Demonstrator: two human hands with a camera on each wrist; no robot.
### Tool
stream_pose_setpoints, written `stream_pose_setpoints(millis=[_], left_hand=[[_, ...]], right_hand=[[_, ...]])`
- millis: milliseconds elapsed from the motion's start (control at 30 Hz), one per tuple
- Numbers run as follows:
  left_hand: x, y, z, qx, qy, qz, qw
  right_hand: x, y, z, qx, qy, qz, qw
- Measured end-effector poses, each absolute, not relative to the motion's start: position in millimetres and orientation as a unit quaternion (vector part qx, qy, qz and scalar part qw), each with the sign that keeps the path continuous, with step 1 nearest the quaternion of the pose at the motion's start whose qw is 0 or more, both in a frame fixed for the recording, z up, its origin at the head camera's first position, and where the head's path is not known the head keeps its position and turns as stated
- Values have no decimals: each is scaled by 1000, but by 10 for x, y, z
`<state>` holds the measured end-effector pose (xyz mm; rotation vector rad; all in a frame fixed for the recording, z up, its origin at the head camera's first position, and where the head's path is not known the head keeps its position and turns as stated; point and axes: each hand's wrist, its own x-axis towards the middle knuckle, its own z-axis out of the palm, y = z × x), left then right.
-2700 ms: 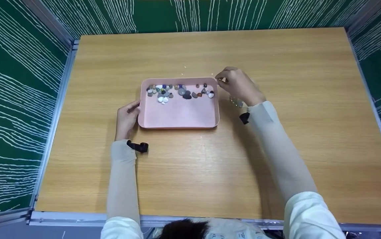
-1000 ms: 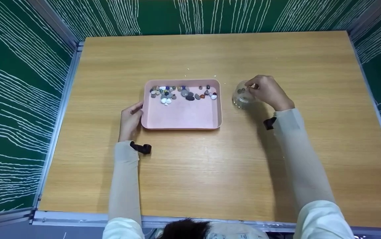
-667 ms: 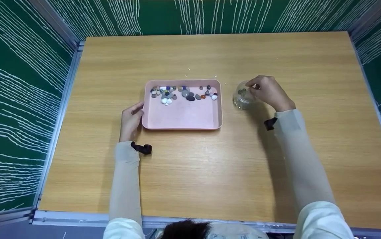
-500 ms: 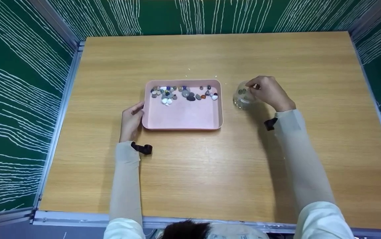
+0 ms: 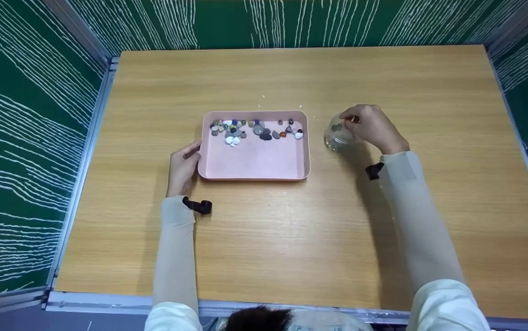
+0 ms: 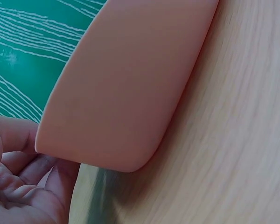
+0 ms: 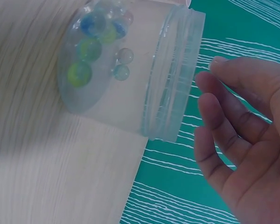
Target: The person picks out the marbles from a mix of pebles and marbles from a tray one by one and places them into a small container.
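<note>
In the head view, the left hand [image 5: 182, 168] holds the left wall of a pink tray [image 5: 254, 164], its fingers partly hidden behind the tray in the left wrist view. Stones and beads [image 5: 233, 132] of mixed colours lie along the tray's far side. Right of the tray stands a clear jar [image 5: 333, 141], with the right hand [image 5: 374, 128] poised at its mouth. Blue, green and clear glass-like beads [image 7: 89, 49] show inside it. In the right wrist view, the right thumb and forefinger tips are close together, other fingers loosely bent, with nothing visible between them.
A few tiny white bits [image 5: 300, 106] lie on the wooden table [image 5: 264, 243] behind the tray. Green panels [image 5: 227, 23] with white lines stand at the back and sides. Black wrist cameras [image 5: 199, 207] sit on both forearms.
From the tray's far right corner, the right hand has moved right to the jar's mouth, where it has stayed for the last second. The left hand keeps its place on the tray.
</note>
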<state>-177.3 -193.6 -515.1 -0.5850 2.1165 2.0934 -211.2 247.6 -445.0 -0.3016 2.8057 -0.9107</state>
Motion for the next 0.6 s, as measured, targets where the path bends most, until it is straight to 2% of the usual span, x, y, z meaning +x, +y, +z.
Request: stream_pose_setpoints(millis=[167, 600], left_hand=[[-1780, -1931, -5173, -195, 687, 698, 57], [-1780, -1932, -5164, -195, 696, 688, 59]], right_hand=[[-2118, 2450, -4429, -96, 942, -308, 96], [-2167, 2357, -4410, -112, 939, -314, 78]])
